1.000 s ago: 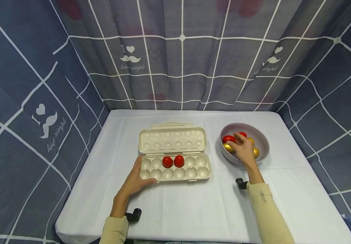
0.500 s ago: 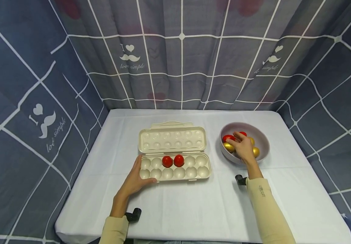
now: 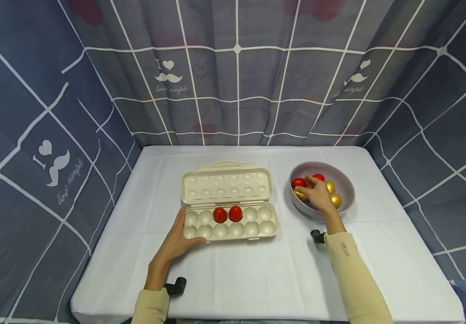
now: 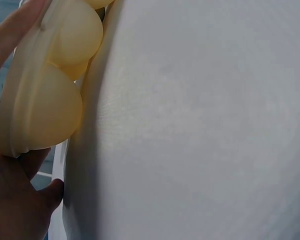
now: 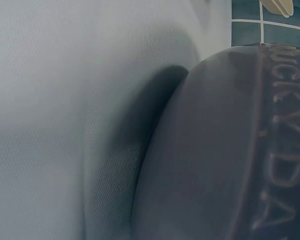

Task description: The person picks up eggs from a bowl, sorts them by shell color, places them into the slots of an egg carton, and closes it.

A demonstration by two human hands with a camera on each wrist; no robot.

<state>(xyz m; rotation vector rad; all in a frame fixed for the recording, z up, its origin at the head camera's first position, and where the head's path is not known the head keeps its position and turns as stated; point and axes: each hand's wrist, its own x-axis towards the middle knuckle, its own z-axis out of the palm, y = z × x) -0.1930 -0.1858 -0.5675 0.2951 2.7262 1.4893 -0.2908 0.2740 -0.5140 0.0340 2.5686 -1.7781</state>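
A cream moulded-plastic egg carton (image 3: 228,215) lies open on the white cloth-covered surface (image 3: 257,274), its dimpled lid (image 3: 226,185) folded back on the far side and its near tray formed of twelve rounded cups in two rows of six. Two glossy red eggs (image 3: 228,214) sit side by side in the far row, in the third and fourth cups from the left; the other ten cups are bare. The left hand (image 3: 177,240) rests at the tray's near left corner, thumb along the left end and fingers lying fairly straight against the near edge, so its grip is spread, not curled round anything; the left wrist view shows the smooth bulging undersides of two cups (image 4: 55,80) against the palm (image 4: 15,200), with the rest of the carton cut off. To the right, a smooth round pale lilac bowl (image 3: 346,191) holds small shiny eggs: two red ones (image 3: 299,182) and three gold ones (image 3: 330,186) can be counted, though the right hand (image 3: 318,195) covers the bowl's middle and may hide more. That hand reaches down among them with bent fingers, but whether its grip pinches an egg cannot be told. The right wrist view shows only the bowl's dark blurred outer wall (image 5: 215,160), bearing raised letters, on the woven cloth.
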